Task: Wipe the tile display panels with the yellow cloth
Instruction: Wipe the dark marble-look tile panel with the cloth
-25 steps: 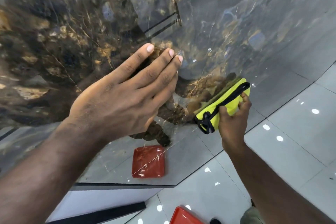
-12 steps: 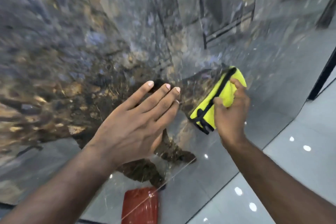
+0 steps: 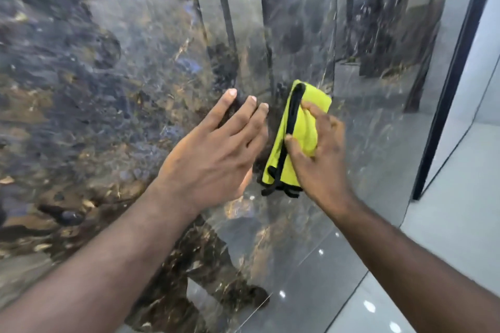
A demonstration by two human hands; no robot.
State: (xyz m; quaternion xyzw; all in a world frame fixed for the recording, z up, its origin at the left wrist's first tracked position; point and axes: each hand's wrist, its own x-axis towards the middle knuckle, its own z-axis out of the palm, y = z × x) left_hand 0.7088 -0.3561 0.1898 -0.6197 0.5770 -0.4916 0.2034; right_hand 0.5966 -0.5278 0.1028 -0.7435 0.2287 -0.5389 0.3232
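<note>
Tile display panel [image 3: 108,89]: glossy dark marble pattern with brown, gold and blue veining, fills most of the view, upright, strong reflections across it. Pale glossy floor [image 3: 446,251] at lower right, light spots reflected in it. Black frame [image 3: 454,76] runs along the panel's right edge.

Left hand [image 3: 213,159]: released, fingers straight and close together, laid flat against the panel near centre, grasping nothing.

Right hand [image 3: 316,159]: grasping the yellow cloth [image 3: 300,127], thumb and fingers curled over it, pressing it onto the panel.

Cloth is folded, standing roughly vertical on the panel face, just right of the left hand's fingers. Can't tell if cloth and left hand touch. Black trim [image 3: 290,116] runs along the cloth's left edge, loose ends hanging at the bottom.
</note>
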